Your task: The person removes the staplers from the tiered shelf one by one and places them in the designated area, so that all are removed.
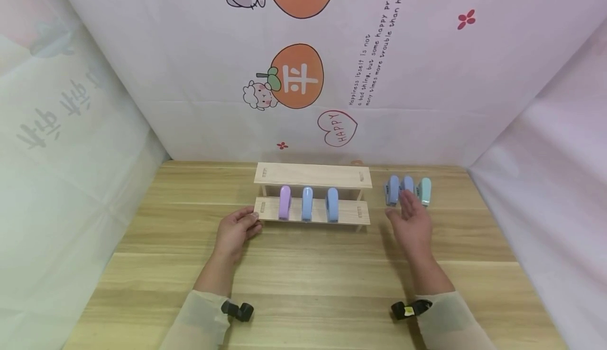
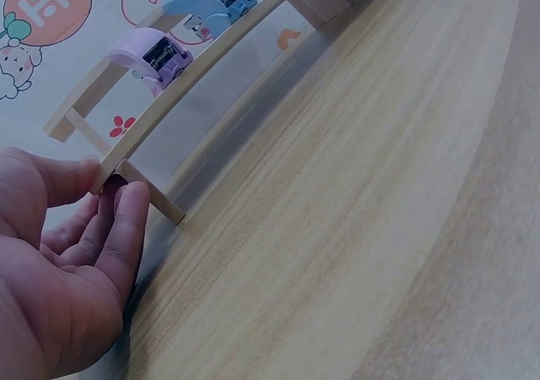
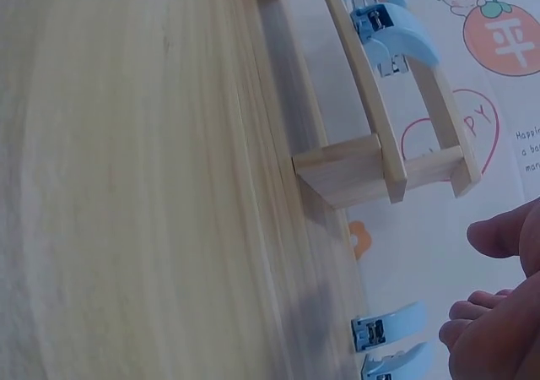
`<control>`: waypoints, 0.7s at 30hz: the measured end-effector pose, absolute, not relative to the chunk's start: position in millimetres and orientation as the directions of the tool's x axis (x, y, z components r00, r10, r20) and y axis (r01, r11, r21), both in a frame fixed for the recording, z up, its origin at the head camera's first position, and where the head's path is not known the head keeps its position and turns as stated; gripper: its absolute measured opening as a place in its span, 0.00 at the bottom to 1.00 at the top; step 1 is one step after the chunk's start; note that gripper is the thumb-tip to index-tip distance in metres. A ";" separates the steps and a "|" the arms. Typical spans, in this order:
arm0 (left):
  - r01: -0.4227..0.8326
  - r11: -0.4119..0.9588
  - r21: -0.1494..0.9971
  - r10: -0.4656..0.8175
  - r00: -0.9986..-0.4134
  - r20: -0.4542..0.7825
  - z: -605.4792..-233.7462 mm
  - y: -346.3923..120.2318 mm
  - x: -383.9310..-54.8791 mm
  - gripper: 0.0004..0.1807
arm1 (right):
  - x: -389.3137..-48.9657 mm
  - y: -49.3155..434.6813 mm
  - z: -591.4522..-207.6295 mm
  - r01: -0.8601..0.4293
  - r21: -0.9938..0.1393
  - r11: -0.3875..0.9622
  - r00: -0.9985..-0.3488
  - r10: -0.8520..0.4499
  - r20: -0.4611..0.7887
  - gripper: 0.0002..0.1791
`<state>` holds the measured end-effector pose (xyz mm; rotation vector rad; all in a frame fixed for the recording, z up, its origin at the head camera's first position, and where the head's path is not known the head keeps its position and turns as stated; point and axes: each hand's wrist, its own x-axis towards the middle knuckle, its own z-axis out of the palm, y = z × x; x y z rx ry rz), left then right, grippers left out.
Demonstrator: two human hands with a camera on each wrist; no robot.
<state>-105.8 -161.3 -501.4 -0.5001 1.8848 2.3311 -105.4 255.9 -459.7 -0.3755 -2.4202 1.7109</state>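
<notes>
A two-tier wooden shelf (image 1: 313,175) stands on the table. On its lower board are a purple stapler (image 1: 284,202) and two blue staplers, one in the middle (image 1: 307,204) and one on the right (image 1: 332,204). My left hand (image 1: 235,230) pinches the left end of that board, thumb above and fingers beneath, as the left wrist view (image 2: 76,253) shows. My right hand (image 1: 413,226) hovers by three staplers right of the shelf: two blue (image 1: 392,191) and one mint green (image 1: 424,191). It partly covers the middle one (image 1: 407,183). Its thumb is spread and it holds nothing.
The shelf and staplers stand toward the back of the wood-grain table (image 1: 313,276). A white printed cloth (image 1: 417,118) rises behind the table, with more cloth on both sides. Black wrist cameras (image 1: 239,311) sit at both cuffs.
</notes>
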 end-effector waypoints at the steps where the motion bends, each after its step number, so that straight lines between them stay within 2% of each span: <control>1: -0.282 -0.226 0.932 -0.125 -0.941 -0.315 -501.5 -161.5 -105.9 0.20 | -105.3 254.9 -459.7 0.113 -0.941 0.319 -0.957 0.291 -0.016 0.43; 21: -0.292 -0.223 0.930 -0.123 -0.938 -0.324 -500.1 -161.4 -104.9 0.19 | -99.0 235.1 -452.3 0.110 -0.952 0.286 -0.964 0.266 -0.031 0.42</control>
